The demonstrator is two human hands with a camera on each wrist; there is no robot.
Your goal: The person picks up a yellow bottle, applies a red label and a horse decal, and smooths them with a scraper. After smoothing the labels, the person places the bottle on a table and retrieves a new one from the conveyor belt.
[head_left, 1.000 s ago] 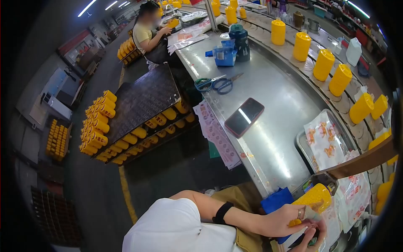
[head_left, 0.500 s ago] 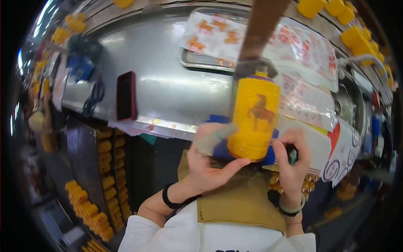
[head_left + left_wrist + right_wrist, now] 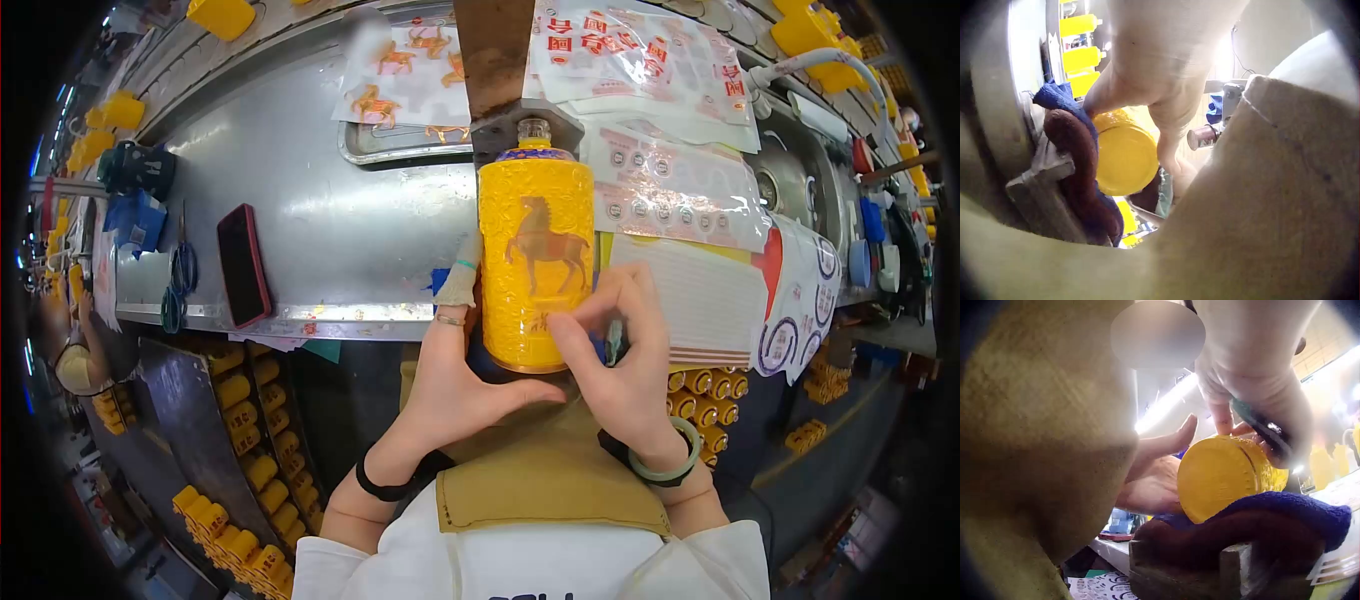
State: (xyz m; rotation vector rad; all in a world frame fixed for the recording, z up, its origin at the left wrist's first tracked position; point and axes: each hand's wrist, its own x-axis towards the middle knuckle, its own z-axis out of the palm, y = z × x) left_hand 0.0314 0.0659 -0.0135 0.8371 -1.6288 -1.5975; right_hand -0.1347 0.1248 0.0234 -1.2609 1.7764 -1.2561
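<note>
A yellow embossed bottle (image 3: pixel 535 330) with a brown horse picture and a small mark below it lies on a blue cloth (image 3: pixel 1329 515) over a padded support. My left hand (image 3: pixel 450 385) rests along its left side, a grey cover on one finger, thumb stretched out by the base. With thumb and index fingertip, my right hand (image 3: pixel 625 375) touches the bottle's face at the small mark. Its other fingers curl round a dark and green object (image 3: pixel 1263 428), partly hidden in the palm. The bottle's round base (image 3: pixel 1125 159) faces the left wrist camera.
A metal tray (image 3: pixel 365 148) with horse transfers stands behind on the left, red-printed sheets (image 3: pixel 640 70) behind on the right. A phone (image 3: pixel 243 265) and scissors (image 3: pixel 182 268) lie left; a sink (image 3: pixel 785 175) is at the right. A brown bar (image 3: pixel 495 50) reaches the bottle's neck.
The view has swung down over the bottle. The bottle now stands straighter in view, and my right hand has moved from beside its base onto its lower face.
</note>
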